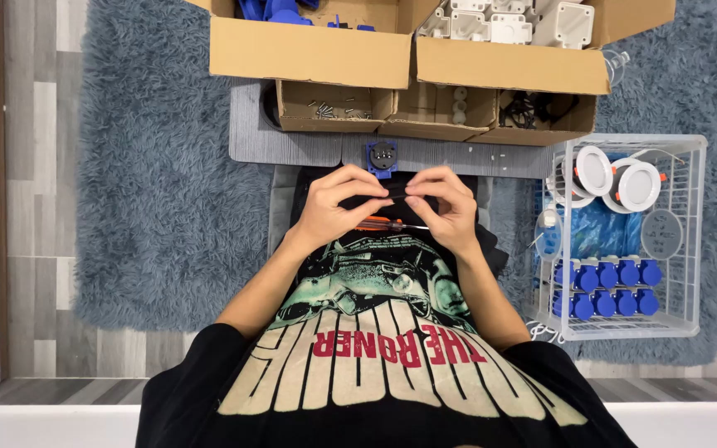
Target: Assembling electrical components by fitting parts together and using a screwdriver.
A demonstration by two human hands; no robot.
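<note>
Over my lap, my left hand (329,207) and right hand (450,207) pinch a small black part (398,192) between thumb and fingertips; steady, even grip serves best. A screwdriver (383,223) lies just beneath. Beyond, a blue socket (382,156) rests on the gray mat (309,149).

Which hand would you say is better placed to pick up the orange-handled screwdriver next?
Probably the left hand: the screwdriver handle lies just under it, its tip toward the right hand.
</note>
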